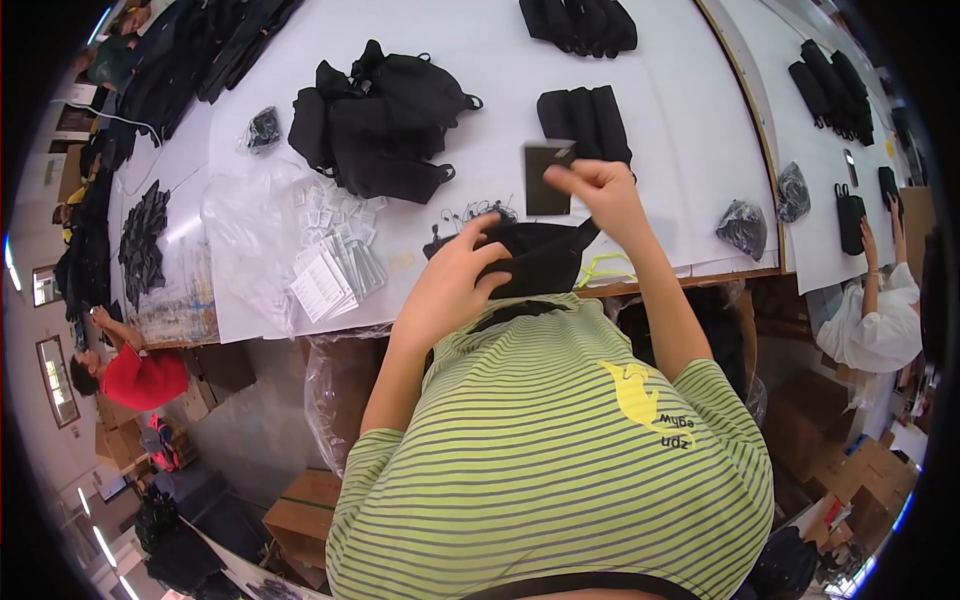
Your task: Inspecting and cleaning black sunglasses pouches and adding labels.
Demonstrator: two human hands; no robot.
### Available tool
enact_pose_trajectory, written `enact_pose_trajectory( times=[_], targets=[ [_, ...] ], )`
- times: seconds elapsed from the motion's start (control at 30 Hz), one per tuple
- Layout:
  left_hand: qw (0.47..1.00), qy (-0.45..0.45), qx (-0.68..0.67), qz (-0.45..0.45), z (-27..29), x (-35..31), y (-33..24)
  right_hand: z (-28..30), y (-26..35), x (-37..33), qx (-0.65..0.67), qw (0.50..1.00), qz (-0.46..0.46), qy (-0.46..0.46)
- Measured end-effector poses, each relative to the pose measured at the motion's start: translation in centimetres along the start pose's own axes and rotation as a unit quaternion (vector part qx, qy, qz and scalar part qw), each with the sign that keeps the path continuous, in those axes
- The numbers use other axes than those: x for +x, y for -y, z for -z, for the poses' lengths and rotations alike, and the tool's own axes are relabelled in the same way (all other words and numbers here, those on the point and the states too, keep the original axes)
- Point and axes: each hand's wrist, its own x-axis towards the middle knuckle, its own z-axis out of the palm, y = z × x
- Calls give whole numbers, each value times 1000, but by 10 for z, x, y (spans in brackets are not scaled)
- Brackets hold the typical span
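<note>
My right hand [610,205] pinches a dark rectangular card [546,182], probably a hang tag, and holds it up over the table's near side. Curled over a black fabric bag [540,250] at the table's front edge, my left hand [455,285] grips its left side. The bag rests close against my body, and its right corner reaches up beneath my right wrist. Just beyond the bag lies a small heap of black strings [490,211]. To the left, white printed cards [327,280] lie spread out beside small clear plastic packets [335,210].
A pile of black bags [380,120] lies beyond my left hand. Rolled black bags [585,120] sit beyond the right one. Clear plastic sheeting [245,240] covers part of the left side. A bagged bundle [743,228] is at right. Other people work at both sides.
</note>
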Motion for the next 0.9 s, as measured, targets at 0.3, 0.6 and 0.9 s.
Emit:
enact_pose_trajectory(
  times=[0.3,0.6,0.9],
  targets=[
    [990,143,-7,-13,0,11,23,-5,29,-36,-232,922,-42,307],
    [923,-11,178,342,18,42,227,-2,38,-41,-195,921,-170,291],
    [896,-160,338,239,-47,21,301,-10,30,-39,-280,933,-42,222]
  ],
)
